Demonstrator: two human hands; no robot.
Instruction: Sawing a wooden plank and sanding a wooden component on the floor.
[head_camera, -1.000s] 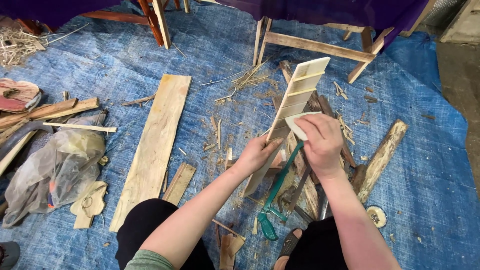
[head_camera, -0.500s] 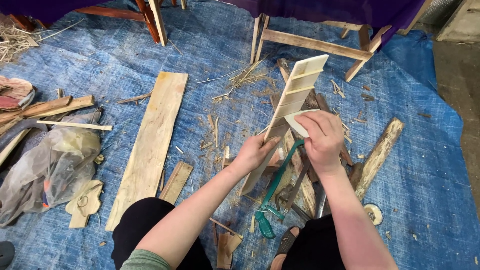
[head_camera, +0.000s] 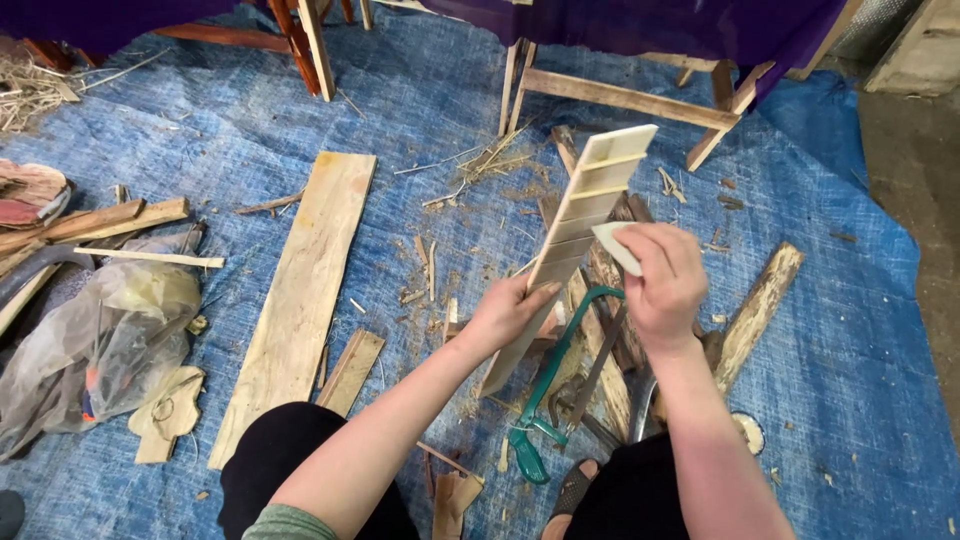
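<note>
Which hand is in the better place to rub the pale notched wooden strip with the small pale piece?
Probably the right hand: its grip already holds the small pale piece against the notched strip. The left hand grips the strip lower down, steadying it.

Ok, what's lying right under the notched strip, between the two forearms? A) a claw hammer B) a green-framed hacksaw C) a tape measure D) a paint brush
B: a green-framed hacksaw lies on the wood scraps below the notched strip, which the left hand grips low down while the right hand presses a pale piece against its edge.
</note>
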